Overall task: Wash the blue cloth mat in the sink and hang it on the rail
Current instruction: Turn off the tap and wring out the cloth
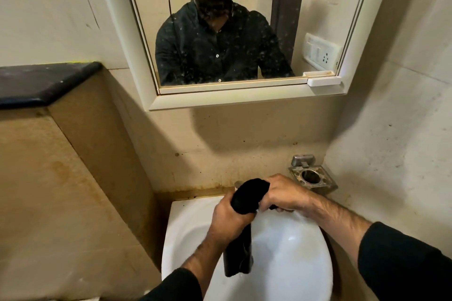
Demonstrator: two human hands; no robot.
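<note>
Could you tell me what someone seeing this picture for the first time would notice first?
Most striking is the dark cloth mat, gripped by the left hand and right hand above the white sink at bottom centre, its loose end hanging into the basin. Next comes the mirror on the wall above, reflecting the person in a dark shirt and white headset. A square metal holder sits on the wall right of the hands.

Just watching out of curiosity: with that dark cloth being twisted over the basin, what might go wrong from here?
1. The cloth hangs near the sink front edge; wrung water might drip onto the floor.
2. The right hand works close to the metal holder and could knock it.
3. Splashes may further spot the mirror.
</note>
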